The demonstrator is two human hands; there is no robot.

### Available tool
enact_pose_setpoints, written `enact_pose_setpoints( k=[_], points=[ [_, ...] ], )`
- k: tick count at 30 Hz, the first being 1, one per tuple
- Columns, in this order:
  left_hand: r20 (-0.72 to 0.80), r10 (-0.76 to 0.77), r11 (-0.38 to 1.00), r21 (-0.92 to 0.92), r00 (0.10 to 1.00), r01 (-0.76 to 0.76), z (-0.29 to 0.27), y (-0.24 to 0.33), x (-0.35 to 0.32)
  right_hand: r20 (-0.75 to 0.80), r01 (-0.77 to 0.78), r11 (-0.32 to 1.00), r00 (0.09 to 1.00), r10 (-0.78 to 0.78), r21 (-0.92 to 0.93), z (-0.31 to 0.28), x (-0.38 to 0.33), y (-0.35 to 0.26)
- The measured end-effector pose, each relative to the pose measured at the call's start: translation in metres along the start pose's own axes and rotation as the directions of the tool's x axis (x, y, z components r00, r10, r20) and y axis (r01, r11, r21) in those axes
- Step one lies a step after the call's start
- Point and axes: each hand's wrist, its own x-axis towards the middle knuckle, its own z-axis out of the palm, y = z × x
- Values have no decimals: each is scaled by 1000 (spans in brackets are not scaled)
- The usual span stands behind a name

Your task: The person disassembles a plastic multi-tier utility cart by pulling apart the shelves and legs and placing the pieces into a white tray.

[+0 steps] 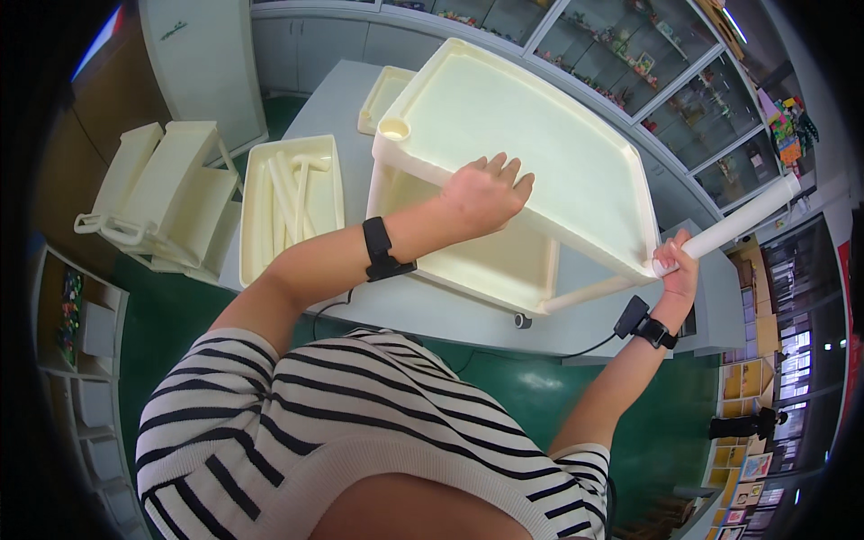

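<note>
A cream plastic trolley stands on a grey table (423,310). Its top shelf tray (522,126) lies tilted toward me, with a lower shelf (486,265) beneath it. My left hand (486,191) presses flat on the near rim of the top tray, fingers spread. My right hand (677,263) is wrapped around a white plastic tube (742,220) that sticks up and to the right from the tray's near right corner. Both wrists wear black bands.
A cream tray (256,229) holding several loose white tubes lies left on the table. Another small tray (382,94) sits behind. Stacked cream trolley parts (166,193) rest on the green floor at left. Glass display cabinets (657,81) line the far side.
</note>
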Motion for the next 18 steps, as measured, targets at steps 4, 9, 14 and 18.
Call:
enact_pose_setpoints(
  k=[4, 9, 14, 18],
  points=[
    [-10, 4, 1000, 21, 1000, -4, 4, 1, -1, 303, -46, 997, 953, 24, 68, -23, 8, 2],
    [-45, -8, 999, 46, 999, 10, 2, -1, -1, 179, -62, 988, 980, 87, -141, -8, 10, -8],
    [-93, 34, 997, 69, 995, -27, 7, 3, 1, -445, 60, 976, 883, -149, -208, 12, 5, 7],
    [-54, 20, 997, 78, 998, -15, 9, 3, 1, -676, 245, 962, 689, -262, -124, 8, 10, 16]
  ],
)
